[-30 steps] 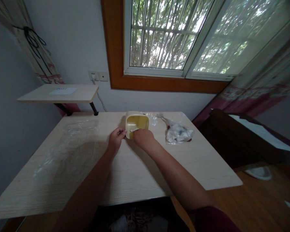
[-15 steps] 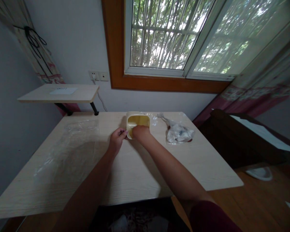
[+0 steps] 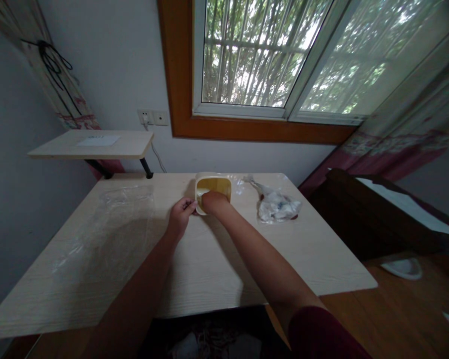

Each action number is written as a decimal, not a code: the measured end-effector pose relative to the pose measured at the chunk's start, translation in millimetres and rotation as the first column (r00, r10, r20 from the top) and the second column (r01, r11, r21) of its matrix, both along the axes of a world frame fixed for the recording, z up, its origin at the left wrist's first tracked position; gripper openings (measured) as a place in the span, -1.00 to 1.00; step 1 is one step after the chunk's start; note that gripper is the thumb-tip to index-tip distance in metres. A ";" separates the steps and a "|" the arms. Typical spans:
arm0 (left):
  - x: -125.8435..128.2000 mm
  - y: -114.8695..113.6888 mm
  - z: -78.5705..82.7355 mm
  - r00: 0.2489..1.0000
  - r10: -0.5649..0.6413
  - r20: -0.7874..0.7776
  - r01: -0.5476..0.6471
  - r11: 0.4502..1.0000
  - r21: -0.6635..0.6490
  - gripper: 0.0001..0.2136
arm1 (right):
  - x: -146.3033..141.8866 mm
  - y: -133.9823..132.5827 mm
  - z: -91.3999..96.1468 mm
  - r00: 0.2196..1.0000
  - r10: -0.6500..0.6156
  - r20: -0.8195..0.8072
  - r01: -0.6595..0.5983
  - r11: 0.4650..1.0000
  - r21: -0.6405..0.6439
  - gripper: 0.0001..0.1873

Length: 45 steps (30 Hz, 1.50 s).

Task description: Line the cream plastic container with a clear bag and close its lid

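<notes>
A cream-coloured box-like container (image 3: pixel 213 176) with a yellowish inside stands near the back of the table, its opening facing me. At its lower left corner my left hand (image 3: pixel 181 212) is closed, thumb and fingers pinching the rim. My right hand (image 3: pixel 214 202) reaches into the opening with its fingers curled and mostly hidden. A small whitish patch (image 3: pixel 202 192) shows inside, just left of that hand; I cannot tell whether it is a held item.
A flat clear plastic sheet or bag (image 3: pixel 123 224) covers the left of the table (image 3: pixel 209 274). Right of the container lies a crumpled clear plastic bag (image 3: pixel 279 207) with something in it. A raised shelf (image 3: pixel 93 144) stands at the back left, below a wall socket (image 3: pixel 153 117).
My right hand has shifted slightly left inside the container, and the whitish patch beside it shows more plainly. The container has moved very slightly left.
</notes>
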State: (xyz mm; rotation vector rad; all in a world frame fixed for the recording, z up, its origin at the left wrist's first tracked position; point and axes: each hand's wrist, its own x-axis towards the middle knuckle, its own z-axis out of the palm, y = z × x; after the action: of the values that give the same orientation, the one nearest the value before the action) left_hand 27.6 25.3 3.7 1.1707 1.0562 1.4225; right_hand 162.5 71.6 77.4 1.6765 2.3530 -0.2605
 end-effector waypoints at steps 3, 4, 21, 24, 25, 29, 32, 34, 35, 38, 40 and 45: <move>0.4 -0.3 0.4 1.000 0.002 0.012 -0.002 1.000 0.001 -0.71 | -1.3 3.8 -4.1 1.000 0.009 -0.024 -0.009 1.000 0.007 -0.56; 0.5 -0.5 0.6 1.000 0.002 0.014 -0.002 1.000 0.003 -0.71 | -1.6 4.4 -4.9 0.999 0.016 -0.031 -0.016 1.000 0.005 -0.57; 0.2 -1.8 2.8 1.000 0.021 -0.022 -0.020 1.000 0.017 -0.75 | 15.4 -48.7 20.6 0.989 0.116 -0.094 -0.108 0.990 0.086 -0.58; 0.4 -1.3 2.4 1.000 0.026 -0.018 -0.025 1.000 0.017 -0.75 | 24.1 -63.0 23.8 0.981 0.141 -0.134 -0.126 0.985 0.114 -0.63; 0.6 -1.4 2.5 1.000 0.022 -0.012 -0.022 1.000 0.015 -0.75 | 27.5 -67.7 24.4 0.977 0.148 -0.152 -0.131 0.984 0.117 -0.63; 2.1 -3.7 4.8 1.000 0.002 0.003 -0.002 1.000 0.008 -0.71 | 43.1 -84.2 23.4 0.965 0.157 -0.212 -0.134 0.984 0.120 -0.51; 3.4 -5.0 5.8 1.000 0.001 0.004 -0.001 1.000 0.004 -0.69 | 55.1 -92.3 20.0 0.972 0.119 -0.202 -0.092 0.986 0.138 -0.42; 3.5 -4.7 5.3 1.000 0.011 -0.007 -0.011 1.000 0.006 -0.69 | 62.0 -94.8 17.4 0.981 0.073 -0.179 -0.046 0.988 0.148 -0.39; 3.4 -4.2 4.8 1.000 0.018 -0.012 -0.018 1.000 0.008 -0.70 | 64.8 -95.3 16.2 0.984 0.054 -0.169 -0.028 0.988 0.153 -0.39; 2.8 -2.6 2.9 1.000 0.024 -0.012 -0.024 1.000 0.010 -0.71 | 69.0 -95.5 13.2 0.989 0.021 -0.147 0.003 0.987 0.163 -0.39; 2.6 -2.1 2.2 1.000 0.025 -0.008 -0.025 1.000 0.007 -0.71 | 67.7 -96.0 11.3 0.990 0.019 -0.139 0.004 0.986 0.166 -0.39; 3.3 -4.2 4.5 1.000 0.019 -0.002 -0.019 1.000 -0.010 -0.70 | 53.6 -101.4 5.7 0.981 0.077 -0.180 -0.043 0.982 0.184 -0.38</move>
State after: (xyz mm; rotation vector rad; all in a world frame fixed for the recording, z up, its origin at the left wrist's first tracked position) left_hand 30.9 21.1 8.2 1.1580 1.0767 1.4298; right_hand 216.1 -29.8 83.2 1.7240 2.6313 -0.2079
